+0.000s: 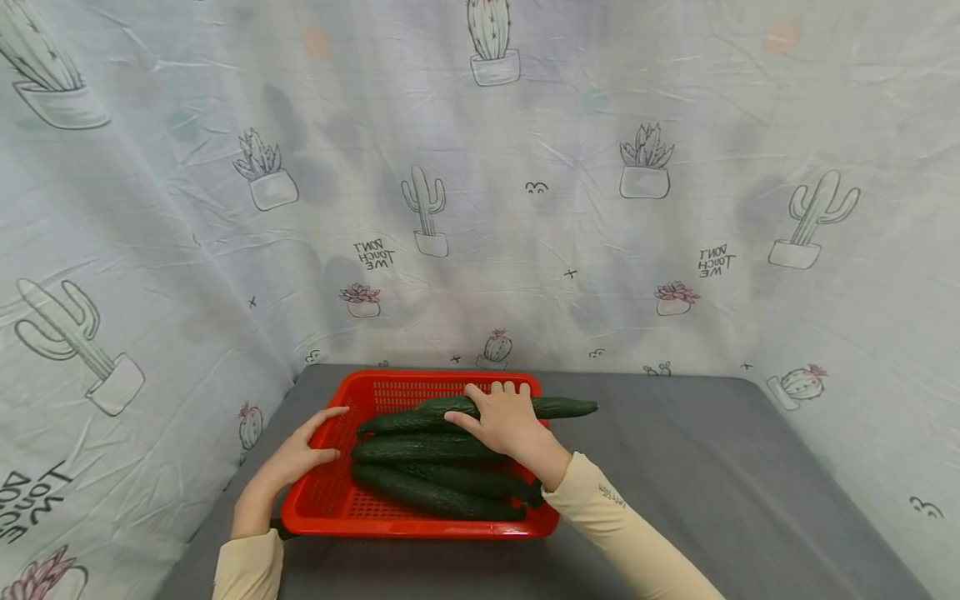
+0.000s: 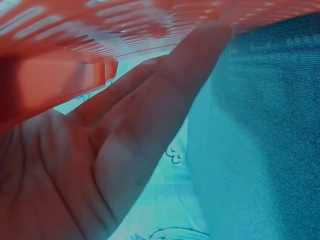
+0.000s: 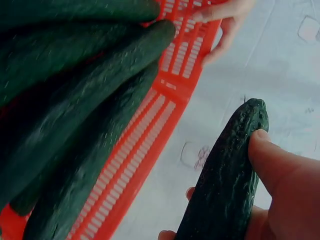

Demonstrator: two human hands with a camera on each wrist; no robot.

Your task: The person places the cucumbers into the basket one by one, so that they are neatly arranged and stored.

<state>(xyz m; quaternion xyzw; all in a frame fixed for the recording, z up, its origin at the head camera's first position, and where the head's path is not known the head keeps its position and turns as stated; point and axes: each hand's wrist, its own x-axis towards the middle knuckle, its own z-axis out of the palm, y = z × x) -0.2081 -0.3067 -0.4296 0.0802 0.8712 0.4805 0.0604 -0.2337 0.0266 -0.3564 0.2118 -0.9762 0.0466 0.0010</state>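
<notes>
My right hand [image 1: 510, 429] grips a long dark green cucumber [image 1: 566, 407] over the far right of a red plastic basket [image 1: 412, 528]. One end of this cucumber sticks out past the basket's right rim. In the right wrist view, my thumb [image 3: 272, 157] presses near the tip of the held cucumber [image 3: 217, 190], with fingers curled round the other side. Several more cucumbers [image 1: 427, 448] lie side by side in the basket. At the basket's left rim, my left hand [image 1: 288, 458] holds the wall, thumb and fingers spread about it.
The basket stands on a grey-covered table [image 1: 675, 483], whose surface runs on to the right. A pale curtain [image 1: 570, 225] printed with potted cacti hangs behind and at both sides.
</notes>
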